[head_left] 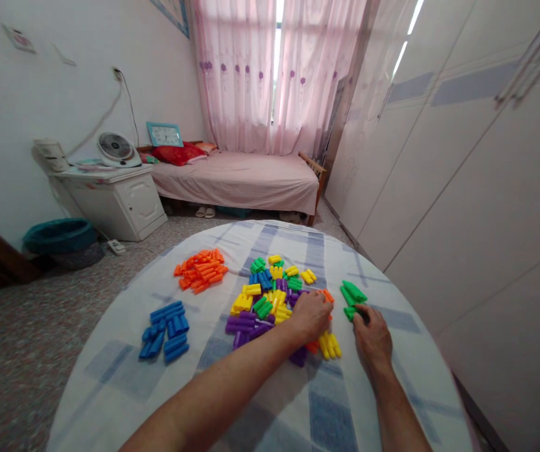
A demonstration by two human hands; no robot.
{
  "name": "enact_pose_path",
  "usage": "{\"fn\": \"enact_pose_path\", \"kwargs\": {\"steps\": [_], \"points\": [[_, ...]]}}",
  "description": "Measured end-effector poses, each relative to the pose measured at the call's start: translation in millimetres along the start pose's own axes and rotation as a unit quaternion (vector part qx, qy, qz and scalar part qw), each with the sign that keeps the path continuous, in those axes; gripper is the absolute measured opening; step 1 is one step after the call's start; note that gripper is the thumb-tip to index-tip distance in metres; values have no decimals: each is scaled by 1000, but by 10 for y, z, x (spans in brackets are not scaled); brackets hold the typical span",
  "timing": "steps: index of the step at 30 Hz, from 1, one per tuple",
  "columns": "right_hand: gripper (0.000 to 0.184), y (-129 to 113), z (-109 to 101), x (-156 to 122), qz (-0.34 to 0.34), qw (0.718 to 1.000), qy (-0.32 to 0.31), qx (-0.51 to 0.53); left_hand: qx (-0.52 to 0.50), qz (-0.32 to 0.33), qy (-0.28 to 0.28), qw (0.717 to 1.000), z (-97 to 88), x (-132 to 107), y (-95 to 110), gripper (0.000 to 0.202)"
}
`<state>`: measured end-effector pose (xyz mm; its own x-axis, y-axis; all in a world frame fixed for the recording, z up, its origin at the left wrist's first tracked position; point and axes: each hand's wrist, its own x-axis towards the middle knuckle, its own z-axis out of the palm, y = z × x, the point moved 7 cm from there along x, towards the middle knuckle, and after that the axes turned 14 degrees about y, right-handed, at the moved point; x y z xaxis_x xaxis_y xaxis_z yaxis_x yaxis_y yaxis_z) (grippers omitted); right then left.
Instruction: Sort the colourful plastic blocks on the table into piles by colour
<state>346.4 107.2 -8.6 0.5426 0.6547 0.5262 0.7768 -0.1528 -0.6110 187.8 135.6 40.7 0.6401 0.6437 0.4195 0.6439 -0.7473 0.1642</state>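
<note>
On a round table with a white and blue checked cloth (124, 376) lie plastic building blocks. A mixed pile (265, 295) of yellow, purple, green and blue blocks sits in the middle. My left hand (311, 314) rests curled on the pile's right edge, fingers closed over an orange block (328, 295). My right hand (370, 336) touches a green block in a small green group (352, 294), fingers curled on it. Yellow blocks (329, 345) lie between my hands.
Sorted groups lie apart: orange blocks (201, 270) at the far left, blue blocks (165, 329) at the near left. Beyond the table are a bed (237, 179), a white cabinet with a fan (115, 149), a teal basin (58, 235) and wardrobe doors (463, 176) on the right.
</note>
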Motion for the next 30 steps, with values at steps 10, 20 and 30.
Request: {"fn": "enact_pose_path", "kwargs": {"steps": [10,20,30], "points": [[45,71,50,28,1,1000,-8,-28,-48,-66,45,996,-73,-94,-159,33],[46,96,60,37,-3,999,-6,-46,92,-274,206,935,-1200,-964,-2088,32],[45,95,50,31,-8,999,2,-37,198,-390,180,881,-1386,-1538,-2818,34]]}}
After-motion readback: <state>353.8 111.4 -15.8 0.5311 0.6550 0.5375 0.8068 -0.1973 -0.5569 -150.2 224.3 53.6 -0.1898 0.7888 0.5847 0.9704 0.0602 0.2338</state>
